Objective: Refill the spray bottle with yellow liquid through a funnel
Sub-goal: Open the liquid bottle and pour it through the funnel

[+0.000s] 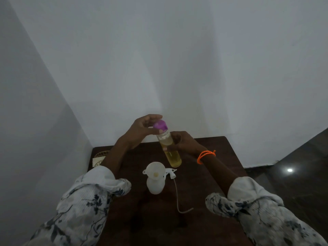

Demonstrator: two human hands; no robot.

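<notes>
Tube (178, 197): thin, curling across the surface's (209, 226) middle, joined to the white sprayer (171, 173).
Spray bottle (155, 183): white, upright mid-surface, funnel (155, 171) seated in its neck; sprayer lies just beside it.
Right hand (182, 143): fingers wrapped round the yellow bottle (170, 148), held tilted above the surface.
Left hand (142, 129): fingers curled on the purple cap (160, 125).
Basket (101, 155): far left corner.

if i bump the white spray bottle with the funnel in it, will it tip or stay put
Likely tips easily. The spray bottle stands upright on the table with the wide funnel seated in its neck, so it looks top-heavy. Its pale body shows no clear yellow fill, so it is probably light and would slide or topple at a light knock. The funnel seems loosely seated and might pop out.
</notes>
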